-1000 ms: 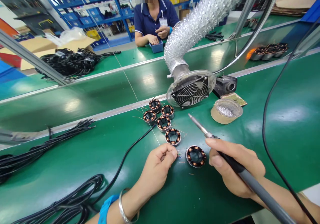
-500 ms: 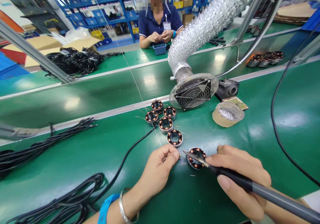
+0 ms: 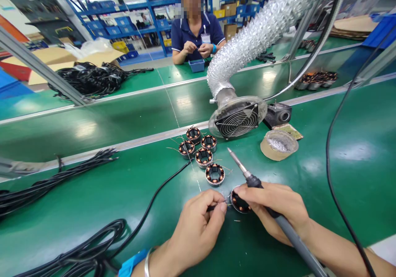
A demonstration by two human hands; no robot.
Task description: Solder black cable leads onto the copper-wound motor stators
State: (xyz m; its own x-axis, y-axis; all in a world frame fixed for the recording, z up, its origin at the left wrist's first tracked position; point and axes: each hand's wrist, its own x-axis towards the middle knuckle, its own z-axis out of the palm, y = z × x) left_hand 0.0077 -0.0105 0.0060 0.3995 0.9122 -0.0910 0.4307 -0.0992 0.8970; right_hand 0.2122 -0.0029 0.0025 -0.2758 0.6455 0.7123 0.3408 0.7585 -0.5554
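Note:
My right hand (image 3: 275,211) grips a soldering iron (image 3: 286,229) whose bare metal tip points up and away, lifted off the work. The fingertips of that hand touch a copper-wound motor stator (image 3: 238,205), partly hidden beneath them. Just left of it, my left hand (image 3: 201,225) pinches a black cable (image 3: 211,207) near its end, where thin wires stick out toward the stator. Beyond my hands lie several more stators (image 3: 203,157) in a cluster, some with loose thin wires.
A fume extractor hood (image 3: 237,120) on a silver duct stands behind the stators. To its right sit a round tub (image 3: 279,145) of silvery material and a black holder (image 3: 278,114). Black cable bundles (image 3: 71,248) lie at left. A co-worker (image 3: 198,34) sits across the bench.
The soldering iron's tip has swung up and away from the wires at the stator. My right fingers have come onto the stator. My left hand has turned slightly, showing the black cable.

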